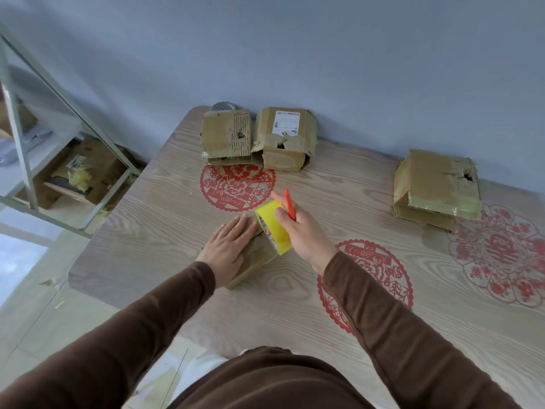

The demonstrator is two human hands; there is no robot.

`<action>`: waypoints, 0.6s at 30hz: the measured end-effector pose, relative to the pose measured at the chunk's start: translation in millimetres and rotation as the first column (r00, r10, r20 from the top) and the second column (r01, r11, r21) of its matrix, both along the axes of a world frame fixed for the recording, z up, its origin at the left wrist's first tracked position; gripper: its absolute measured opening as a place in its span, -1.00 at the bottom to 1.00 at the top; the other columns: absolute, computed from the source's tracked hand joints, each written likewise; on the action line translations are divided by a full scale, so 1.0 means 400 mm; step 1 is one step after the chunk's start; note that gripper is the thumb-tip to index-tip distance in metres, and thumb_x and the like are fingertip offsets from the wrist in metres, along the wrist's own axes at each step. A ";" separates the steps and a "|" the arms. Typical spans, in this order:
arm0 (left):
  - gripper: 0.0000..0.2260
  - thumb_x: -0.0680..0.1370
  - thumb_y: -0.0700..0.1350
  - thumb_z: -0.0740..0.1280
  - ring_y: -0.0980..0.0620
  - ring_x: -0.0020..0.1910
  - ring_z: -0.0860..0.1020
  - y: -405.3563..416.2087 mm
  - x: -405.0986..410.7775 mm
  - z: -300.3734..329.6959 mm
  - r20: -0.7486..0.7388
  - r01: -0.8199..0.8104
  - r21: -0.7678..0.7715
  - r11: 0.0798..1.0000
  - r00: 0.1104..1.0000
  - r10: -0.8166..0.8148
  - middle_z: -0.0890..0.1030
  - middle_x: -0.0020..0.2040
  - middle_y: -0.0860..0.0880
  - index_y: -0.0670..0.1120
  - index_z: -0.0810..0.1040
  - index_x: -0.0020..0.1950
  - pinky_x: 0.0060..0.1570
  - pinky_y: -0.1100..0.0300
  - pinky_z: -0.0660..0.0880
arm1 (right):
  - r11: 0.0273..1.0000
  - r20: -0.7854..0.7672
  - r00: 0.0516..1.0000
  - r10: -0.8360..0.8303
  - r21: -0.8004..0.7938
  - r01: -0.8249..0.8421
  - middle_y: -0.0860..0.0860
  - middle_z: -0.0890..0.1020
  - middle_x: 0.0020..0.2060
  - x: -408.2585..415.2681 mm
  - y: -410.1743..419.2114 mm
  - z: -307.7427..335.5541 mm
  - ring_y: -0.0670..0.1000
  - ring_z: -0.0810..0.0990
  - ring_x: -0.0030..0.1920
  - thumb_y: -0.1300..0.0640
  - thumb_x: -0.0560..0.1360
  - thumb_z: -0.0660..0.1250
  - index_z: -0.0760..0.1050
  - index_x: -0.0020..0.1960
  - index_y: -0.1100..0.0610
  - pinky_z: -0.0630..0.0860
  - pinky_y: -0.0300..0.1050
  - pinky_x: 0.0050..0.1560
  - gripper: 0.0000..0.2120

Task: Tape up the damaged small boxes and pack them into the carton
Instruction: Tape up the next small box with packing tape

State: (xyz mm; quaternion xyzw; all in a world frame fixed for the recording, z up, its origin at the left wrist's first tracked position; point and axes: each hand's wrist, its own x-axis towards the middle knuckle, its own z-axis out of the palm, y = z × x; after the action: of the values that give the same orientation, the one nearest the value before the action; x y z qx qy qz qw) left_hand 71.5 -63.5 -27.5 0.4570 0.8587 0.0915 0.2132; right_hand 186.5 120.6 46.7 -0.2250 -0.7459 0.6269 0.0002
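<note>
A small brown box (257, 258) lies on the wooden table (165, 219) in front of me. My left hand (228, 246) presses flat on its top with straight fingers. My right hand (298, 231) grips a yellow tape roll (272, 225) at the box's right end and also holds a thin red cutter (290, 204) that sticks upward. Two damaged boxes stand at the far edge, one ridged (226, 134) and one with a white label (284, 140), each with a hole. A third torn box (436, 187) sits at the right.
Red paper-cut decorations (236, 187) lie flat on the table. A round metal object (223, 106) peeks from behind the ridged box. At the left stands a metal shelf frame (17, 125) with a carton (97, 169) on the floor beneath it.
</note>
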 end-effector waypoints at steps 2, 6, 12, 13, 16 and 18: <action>-0.30 0.52 0.22 -0.06 0.04 0.63 -0.13 0.000 0.024 -0.013 -0.053 -0.051 0.036 0.998 0.997 0.053 -0.17 0.63 0.07 0.12 -0.27 0.60 0.59 0.01 -0.09 | 1.000 -0.012 1.000 0.009 0.014 -0.009 -0.26 0.28 0.49 0.027 -0.004 -0.006 -0.37 0.22 0.43 -0.01 0.71 0.12 0.23 0.59 -0.07 0.15 -0.34 0.47 -0.55; 0.17 0.29 0.57 0.21 -0.06 0.51 0.20 0.028 0.032 -0.022 -0.163 -0.143 -0.031 0.989 0.977 0.136 0.11 0.62 0.05 0.02 -0.30 0.63 0.48 -0.01 0.17 | 0.999 0.009 0.999 0.045 0.004 -0.045 -0.34 0.20 0.50 0.087 -0.009 -0.034 -0.43 0.18 0.44 -0.02 0.69 0.16 0.09 0.62 -0.08 0.14 -0.35 0.51 -0.46; 0.04 0.31 0.51 0.24 -0.15 0.30 0.37 0.034 0.031 -0.043 -0.267 -0.139 -0.015 0.990 0.955 0.130 0.31 0.47 -0.05 0.22 -0.23 0.62 0.32 -0.08 0.33 | 0.998 -0.040 0.997 -0.059 0.016 0.059 -0.36 0.37 0.41 0.138 -0.029 -0.018 -0.35 0.30 0.43 0.04 0.71 0.15 0.28 0.55 -0.13 0.24 -0.23 0.48 -0.58; 0.01 0.32 0.51 0.23 -0.16 0.28 0.38 0.035 0.031 -0.044 -0.281 -0.133 -0.021 0.991 0.952 0.122 0.32 0.47 -0.07 0.27 -0.22 0.61 0.30 -0.09 0.33 | 0.998 -0.024 0.998 -0.061 0.020 0.061 -0.31 0.42 0.40 0.152 -0.033 -0.016 -0.31 0.35 0.42 0.02 0.71 0.15 0.34 0.52 -0.14 0.29 -0.19 0.48 -0.61; -0.07 0.34 0.51 0.22 -0.16 0.24 0.38 0.039 0.030 -0.040 -0.298 -0.121 -0.014 0.993 0.948 0.111 0.33 0.44 -0.10 0.34 -0.19 0.59 0.27 -0.09 0.35 | 0.994 0.109 0.994 -0.029 0.108 0.017 -0.21 0.58 0.29 0.198 -0.039 -0.028 -0.19 0.53 0.30 -0.03 0.70 0.13 0.48 0.40 -0.18 0.42 -0.01 0.41 -0.68; -0.09 0.35 0.52 0.20 -0.16 0.26 0.37 0.037 0.032 -0.039 -0.298 -0.120 -0.013 0.993 0.948 0.111 0.32 0.45 -0.10 0.36 -0.18 0.58 0.28 -0.09 0.34 | 0.985 0.218 0.976 0.005 0.165 -0.042 -0.11 0.65 0.20 0.217 -0.042 -0.048 0.06 0.62 0.20 -0.06 0.70 0.10 0.47 0.40 -0.21 0.48 0.14 0.31 -0.68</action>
State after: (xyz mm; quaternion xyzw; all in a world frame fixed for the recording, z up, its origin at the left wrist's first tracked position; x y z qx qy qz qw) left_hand 84.1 -48.7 -43.0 0.4111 0.9076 0.0208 0.0830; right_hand 273.3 104.0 27.4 -0.2822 -0.7946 0.5331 -0.0695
